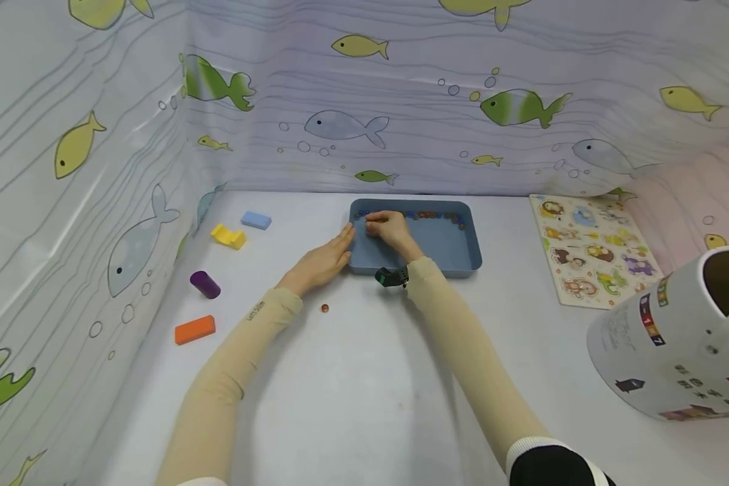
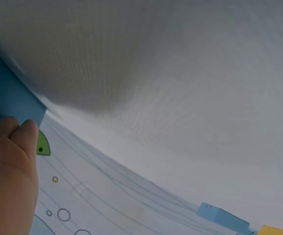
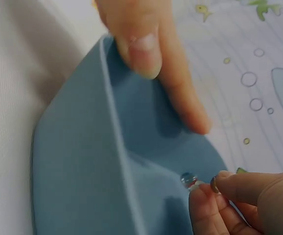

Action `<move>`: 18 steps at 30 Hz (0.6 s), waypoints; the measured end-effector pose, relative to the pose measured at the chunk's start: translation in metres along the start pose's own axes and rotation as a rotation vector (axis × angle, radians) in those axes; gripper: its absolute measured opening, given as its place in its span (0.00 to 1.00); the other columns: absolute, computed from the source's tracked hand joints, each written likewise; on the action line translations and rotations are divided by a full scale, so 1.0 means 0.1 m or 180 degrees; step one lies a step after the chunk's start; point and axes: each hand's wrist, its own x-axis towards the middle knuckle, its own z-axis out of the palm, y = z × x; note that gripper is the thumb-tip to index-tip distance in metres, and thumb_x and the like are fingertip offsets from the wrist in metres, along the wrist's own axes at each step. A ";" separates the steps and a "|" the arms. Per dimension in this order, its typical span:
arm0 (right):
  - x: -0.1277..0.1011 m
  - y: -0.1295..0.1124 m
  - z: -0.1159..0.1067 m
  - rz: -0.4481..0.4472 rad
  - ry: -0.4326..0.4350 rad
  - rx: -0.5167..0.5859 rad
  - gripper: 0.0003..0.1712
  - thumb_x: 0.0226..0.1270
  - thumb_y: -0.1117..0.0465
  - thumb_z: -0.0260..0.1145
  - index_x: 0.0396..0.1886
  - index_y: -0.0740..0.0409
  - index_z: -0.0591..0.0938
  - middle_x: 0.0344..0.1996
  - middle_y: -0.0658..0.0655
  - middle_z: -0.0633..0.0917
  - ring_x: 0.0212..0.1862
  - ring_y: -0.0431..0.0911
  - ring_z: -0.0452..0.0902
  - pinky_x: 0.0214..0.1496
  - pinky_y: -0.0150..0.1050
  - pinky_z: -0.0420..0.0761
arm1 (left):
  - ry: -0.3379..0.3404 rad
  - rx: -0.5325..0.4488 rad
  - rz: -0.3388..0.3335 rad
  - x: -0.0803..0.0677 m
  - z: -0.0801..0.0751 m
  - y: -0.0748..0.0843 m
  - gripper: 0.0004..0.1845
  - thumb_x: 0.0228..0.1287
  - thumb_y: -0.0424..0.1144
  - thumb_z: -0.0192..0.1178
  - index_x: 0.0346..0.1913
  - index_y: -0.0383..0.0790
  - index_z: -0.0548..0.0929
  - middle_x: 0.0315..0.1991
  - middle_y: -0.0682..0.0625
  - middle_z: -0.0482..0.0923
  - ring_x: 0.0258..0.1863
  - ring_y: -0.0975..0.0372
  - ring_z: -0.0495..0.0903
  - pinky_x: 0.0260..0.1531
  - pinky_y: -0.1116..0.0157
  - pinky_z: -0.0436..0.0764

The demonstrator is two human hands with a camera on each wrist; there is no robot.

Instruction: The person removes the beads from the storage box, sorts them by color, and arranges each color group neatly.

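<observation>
A blue-grey tray (image 1: 422, 271) stands on the table, with a row of small blue and brown marbles (image 1: 428, 214) along its far wall. My left hand (image 1: 320, 265) lies against the tray's left side, fingers straight; the left wrist view catches only part of this hand (image 2: 9, 171) by the tray's corner. Over the tray's far left part, my right hand (image 1: 391, 231) pinches a small brown marble (image 3: 214, 185) between thumb and finger. Close to those fingertips, a clear marble (image 3: 188, 179) sits in the tray. One brown marble (image 1: 325, 308) lies on the table below the left hand.
At the left lie a blue block (image 1: 256, 220), a yellow block (image 1: 228, 237), a purple cylinder (image 1: 205, 285) and an orange block (image 1: 195, 330). An animal picture board (image 1: 595, 250) lies at the right, behind a large white printed drum (image 1: 662, 344). Fish-print curtains (image 1: 425, 155) surround the table.
</observation>
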 end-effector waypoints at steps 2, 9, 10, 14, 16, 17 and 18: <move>-0.02 -0.01 0.01 -0.0026 -0.0035 0.0006 0.18 0.68 0.60 0.64 0.56 0.58 0.82 0.54 0.58 0.85 0.52 0.49 0.84 0.60 0.41 0.81 | -0.0019 -0.0006 -0.0004 0.00 0.01 -0.02 0.32 0.79 0.46 0.33 0.78 0.40 0.39 0.79 0.49 0.31 0.78 0.52 0.45 0.77 0.54 0.51; -0.09 -0.06 0.00 -0.0207 -0.0117 0.0221 0.20 0.68 0.61 0.64 0.58 0.61 0.80 0.54 0.60 0.84 0.53 0.51 0.83 0.61 0.43 0.81 | 0.0049 -0.0012 0.0025 0.00 0.00 -0.05 0.32 0.79 0.46 0.34 0.78 0.40 0.41 0.80 0.49 0.32 0.77 0.51 0.47 0.77 0.53 0.53; -0.11 -0.06 -0.01 -0.0232 -0.0129 0.0247 0.20 0.68 0.60 0.64 0.58 0.61 0.80 0.54 0.60 0.84 0.54 0.51 0.83 0.61 0.44 0.81 | 0.0064 -0.0012 0.0035 0.00 -0.01 -0.05 0.32 0.79 0.46 0.34 0.78 0.40 0.41 0.80 0.49 0.32 0.77 0.51 0.47 0.77 0.53 0.53; -0.19 -0.08 -0.02 -0.0325 -0.0190 0.0343 0.20 0.68 0.61 0.64 0.58 0.62 0.79 0.55 0.61 0.83 0.54 0.52 0.82 0.62 0.44 0.80 | 0.0061 -0.0020 0.0056 0.00 -0.01 -0.04 0.32 0.79 0.46 0.34 0.78 0.39 0.41 0.80 0.49 0.32 0.78 0.52 0.46 0.77 0.54 0.53; -0.23 -0.08 -0.03 -0.0357 -0.0229 0.0419 0.21 0.68 0.62 0.64 0.59 0.63 0.79 0.55 0.62 0.83 0.55 0.52 0.82 0.62 0.43 0.80 | 0.0042 -0.0021 0.0045 -0.01 0.00 -0.04 0.32 0.79 0.46 0.33 0.78 0.40 0.40 0.79 0.50 0.32 0.78 0.52 0.46 0.77 0.53 0.53; -0.26 -0.08 -0.03 -0.0380 -0.0248 0.0467 0.21 0.68 0.63 0.64 0.59 0.64 0.79 0.56 0.62 0.82 0.55 0.52 0.82 0.61 0.43 0.81 | 0.0042 -0.0025 0.0040 -0.01 0.01 -0.04 0.32 0.79 0.47 0.33 0.78 0.40 0.40 0.79 0.50 0.31 0.78 0.52 0.46 0.77 0.53 0.53; -0.27 -0.08 -0.04 -0.0407 -0.0263 0.0523 0.21 0.68 0.63 0.63 0.59 0.65 0.78 0.56 0.63 0.82 0.55 0.53 0.82 0.61 0.43 0.81 | 0.0048 -0.0031 0.0037 -0.01 0.01 -0.03 0.32 0.79 0.47 0.33 0.78 0.41 0.40 0.79 0.51 0.32 0.78 0.52 0.46 0.77 0.53 0.53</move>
